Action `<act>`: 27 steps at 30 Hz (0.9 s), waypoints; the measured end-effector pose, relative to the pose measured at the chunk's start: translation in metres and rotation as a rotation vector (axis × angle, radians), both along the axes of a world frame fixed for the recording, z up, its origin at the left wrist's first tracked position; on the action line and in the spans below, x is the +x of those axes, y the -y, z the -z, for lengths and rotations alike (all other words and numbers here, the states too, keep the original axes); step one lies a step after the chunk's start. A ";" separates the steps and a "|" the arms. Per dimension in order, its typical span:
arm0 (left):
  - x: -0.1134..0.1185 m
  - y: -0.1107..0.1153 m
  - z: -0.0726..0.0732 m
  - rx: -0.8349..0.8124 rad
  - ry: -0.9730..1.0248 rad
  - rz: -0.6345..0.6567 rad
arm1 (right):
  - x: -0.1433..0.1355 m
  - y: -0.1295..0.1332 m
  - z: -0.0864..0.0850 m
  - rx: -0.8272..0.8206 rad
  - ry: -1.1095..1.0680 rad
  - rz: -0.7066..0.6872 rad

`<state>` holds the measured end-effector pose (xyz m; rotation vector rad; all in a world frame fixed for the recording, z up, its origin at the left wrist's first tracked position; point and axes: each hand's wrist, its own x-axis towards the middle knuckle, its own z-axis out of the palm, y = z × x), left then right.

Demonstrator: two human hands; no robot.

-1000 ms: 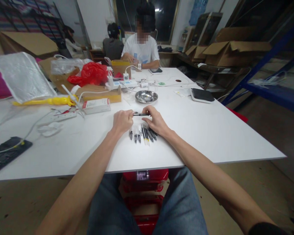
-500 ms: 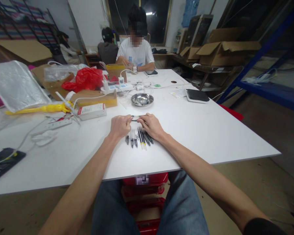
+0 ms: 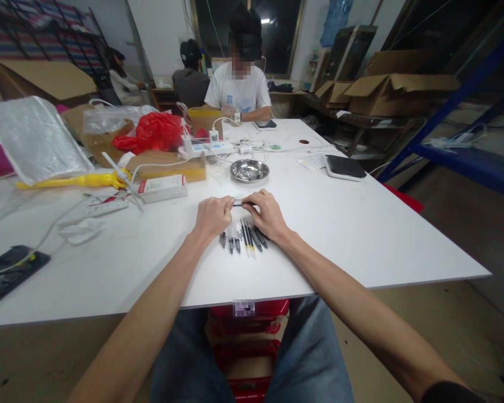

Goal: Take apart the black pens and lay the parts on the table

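Black and clear, the slim pen piece (image 3: pixel 238 204) I have in view lies between my two sets of fingertips, its long axis running side to side; whether it is one part or two, I cannot tell. My left hand (image 3: pixel 212 217) has its fingers curled closed on one end, and my right hand (image 3: pixel 269 214) pinches the other between thumb and fingers, so neither is clearly nearer. Just on my body's side of the fingers, clear pen barrels (image 3: pixel 237 242) lie nearer the left hand, black refills (image 3: pixel 247 234) in the middle and dark pens (image 3: pixel 260 239) beside the right, all pointing roughly towards me, across the held piece's line. Beyond the fingertips sits a steel bowl (image 3: pixel 249 171) on the white table (image 3: pixel 340 224).
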<state>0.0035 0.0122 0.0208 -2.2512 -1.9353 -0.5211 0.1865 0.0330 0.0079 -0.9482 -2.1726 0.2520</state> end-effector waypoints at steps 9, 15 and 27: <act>-0.002 0.000 0.000 0.016 0.049 -0.035 | 0.002 0.001 -0.001 0.105 -0.056 0.102; -0.006 -0.003 0.003 0.025 0.121 0.002 | 0.006 0.004 -0.003 0.055 -0.017 0.064; -0.004 -0.005 0.003 0.157 0.135 0.352 | 0.004 0.003 -0.002 0.044 0.080 0.066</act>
